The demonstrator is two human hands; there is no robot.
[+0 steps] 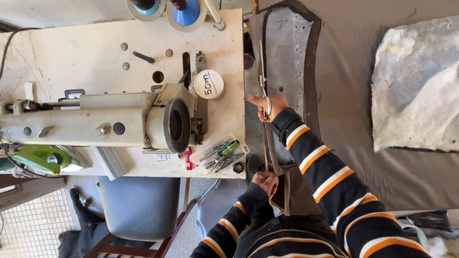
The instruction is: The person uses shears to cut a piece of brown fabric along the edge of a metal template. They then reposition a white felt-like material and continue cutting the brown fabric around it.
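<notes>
Scissors [262, 79] gripped in the right hand [268, 106], blades beyond it; left hand [266, 183] pinches the dark fabric strip [275, 162] between them.

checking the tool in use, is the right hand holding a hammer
No, the right hand grips a pair of scissors with its blades pointing away along the dark material, while the left hand holds the strip's near end.
</notes>
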